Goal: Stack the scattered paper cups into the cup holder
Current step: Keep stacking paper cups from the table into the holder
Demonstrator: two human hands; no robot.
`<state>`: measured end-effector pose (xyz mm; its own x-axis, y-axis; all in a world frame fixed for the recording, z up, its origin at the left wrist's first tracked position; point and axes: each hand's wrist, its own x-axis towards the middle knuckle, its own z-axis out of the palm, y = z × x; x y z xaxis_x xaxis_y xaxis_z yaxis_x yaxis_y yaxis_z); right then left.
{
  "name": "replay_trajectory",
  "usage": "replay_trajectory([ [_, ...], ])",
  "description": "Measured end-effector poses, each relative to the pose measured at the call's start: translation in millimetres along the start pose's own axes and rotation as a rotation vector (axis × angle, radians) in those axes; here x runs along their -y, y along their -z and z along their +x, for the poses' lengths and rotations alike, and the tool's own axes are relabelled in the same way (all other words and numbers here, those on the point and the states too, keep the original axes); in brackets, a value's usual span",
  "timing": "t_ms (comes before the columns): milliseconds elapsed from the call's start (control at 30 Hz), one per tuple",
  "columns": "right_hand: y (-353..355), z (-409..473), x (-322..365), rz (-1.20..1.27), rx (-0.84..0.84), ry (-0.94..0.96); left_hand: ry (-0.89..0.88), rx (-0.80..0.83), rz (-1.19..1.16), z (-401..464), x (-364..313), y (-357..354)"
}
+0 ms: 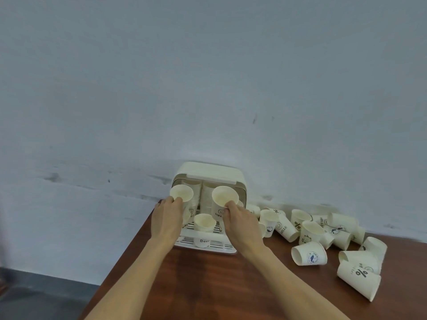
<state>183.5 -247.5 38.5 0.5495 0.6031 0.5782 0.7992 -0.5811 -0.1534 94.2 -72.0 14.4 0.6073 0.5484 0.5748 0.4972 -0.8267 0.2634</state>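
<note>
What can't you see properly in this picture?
- Head view: how many cups are stacked inside the cup holder; the two held cups block the stacks.
- Head view: the fingertips of the left hand and right hand, wrapped behind the left cup and right cup.
- Head view: small round logos on the scattered cups, too tiny and blurred to read.
- Head view: the table, cut off by the bottom and right edges.
</note>
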Motion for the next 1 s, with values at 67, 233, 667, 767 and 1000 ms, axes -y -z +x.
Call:
replay_trajectory([
  [67,-4.3,2.2,3.0,0.009,0.019,-0.004,-0.004,0.023,0.019,0.2,3.1,-3.1],
  [233,-9.1,6.4,11.1,0.028,0.068,0.002,0.023,0.156,0.092,-4.2,13.1,-13.6],
  [667,-45.2,14.6,23.5,-0.022,0.232,-0.035,-0.012,0.378,0.215,-20.3,9.3,-25.7],
  [767,-51.3,11.6,25.9,-0.05,0.267,-0.02,-0.016,0.345,0.214,-21.3,8.7,-27.9],
  [1000,-67.0,6.1,27.5,-0.103,0.344,-0.002,-0.047,0.324,0.186,-20.4,-0.4,-23.7],
])
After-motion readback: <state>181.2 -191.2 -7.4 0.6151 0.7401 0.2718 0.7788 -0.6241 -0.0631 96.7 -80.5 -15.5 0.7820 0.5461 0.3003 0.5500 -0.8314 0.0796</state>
